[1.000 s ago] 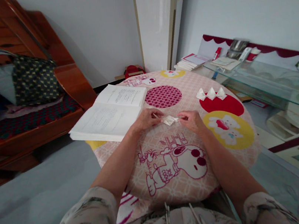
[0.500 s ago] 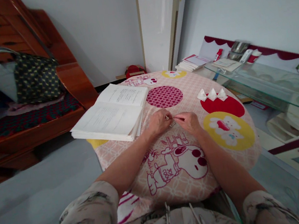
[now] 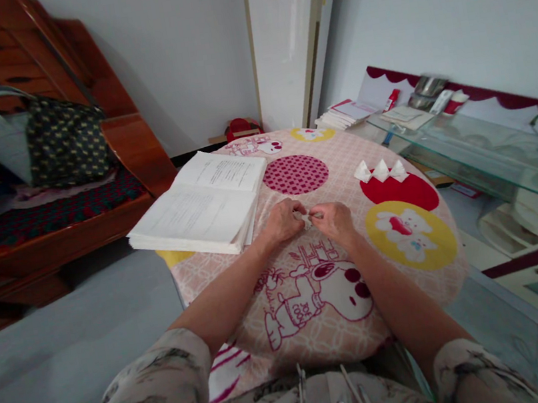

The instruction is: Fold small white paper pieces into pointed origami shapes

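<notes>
Over the middle of the round table, my left hand [image 3: 286, 220] and my right hand [image 3: 333, 221] meet with fingers pinched. Between their fingertips is a small piece of folded paper [image 3: 308, 222], mostly covered by the fingers. Three white folded paper shapes [image 3: 380, 171] with pointed tops stand in a row to the right, partly on a red patch of the cloth. Left of my hands lies a thick open stack of printed pages [image 3: 203, 201], like an unbound book.
A patterned tablecloth [image 3: 321, 348] covers the table. At the right stands a glass-topped cabinet [image 3: 484, 156] bearing papers and metal bowls [image 3: 429, 90]. A wooden bench [image 3: 129, 148] with a dark patterned bag [image 3: 65, 138] is at the left. A white upright unit [image 3: 281, 51] stands behind.
My fingertips have shifted slightly on the small paper, and my right hand has moved a little to the left. The open pages and the three paper shapes stay put.
</notes>
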The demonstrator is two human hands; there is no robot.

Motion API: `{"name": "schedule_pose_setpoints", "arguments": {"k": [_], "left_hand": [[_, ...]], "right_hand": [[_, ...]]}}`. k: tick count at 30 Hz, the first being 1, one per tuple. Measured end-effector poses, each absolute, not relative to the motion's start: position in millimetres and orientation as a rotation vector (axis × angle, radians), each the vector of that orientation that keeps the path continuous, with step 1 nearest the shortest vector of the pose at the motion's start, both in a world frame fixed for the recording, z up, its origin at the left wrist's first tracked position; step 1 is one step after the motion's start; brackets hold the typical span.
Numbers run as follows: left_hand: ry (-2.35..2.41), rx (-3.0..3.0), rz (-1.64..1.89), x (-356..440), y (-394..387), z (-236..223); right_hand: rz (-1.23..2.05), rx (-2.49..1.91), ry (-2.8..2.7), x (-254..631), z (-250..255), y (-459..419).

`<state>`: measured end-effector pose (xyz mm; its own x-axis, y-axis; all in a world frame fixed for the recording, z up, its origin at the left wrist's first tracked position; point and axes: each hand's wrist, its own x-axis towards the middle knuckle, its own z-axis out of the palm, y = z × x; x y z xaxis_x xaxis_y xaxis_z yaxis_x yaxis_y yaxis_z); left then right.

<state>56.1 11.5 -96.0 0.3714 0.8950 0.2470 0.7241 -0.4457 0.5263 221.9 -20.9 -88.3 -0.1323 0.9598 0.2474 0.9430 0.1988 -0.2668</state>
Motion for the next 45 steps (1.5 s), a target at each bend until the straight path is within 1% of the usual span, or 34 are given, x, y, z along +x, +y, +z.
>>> {"name": "schedule_pose_setpoints", "arguments": {"k": [6, 14, 20, 33, 39, 45], "left_hand": [[1.428, 2.246, 0.695, 52.8, 12.8, -95.4], [1.433, 2.182, 0.757, 50.3, 12.8, -95.0], [1.483, 2.163, 0.710, 50.6, 10.4, -91.5], [1.483, 2.289, 0.690, 52.9, 9.8, -92.6], [1.554, 2.481, 0.529, 60.0, 6.5, -94.9], [1.560, 2.457, 0.513, 63.0, 8.9, -93.3]], "right_hand": [[0.092, -1.838, -2.101, 221.5, -84.8, -23.2], [0.072, -1.910, -2.125, 223.6, -83.7, -24.6], [0.070, -1.946, -2.123, 218.7, -81.3, -24.4], [0.110, -1.957, -2.064, 213.5, -80.4, -23.1], [0.088, -1.985, -2.135, 210.2, -80.2, -20.7], [0.051, -2.030, -2.169, 206.0, -76.2, -21.2]]}}
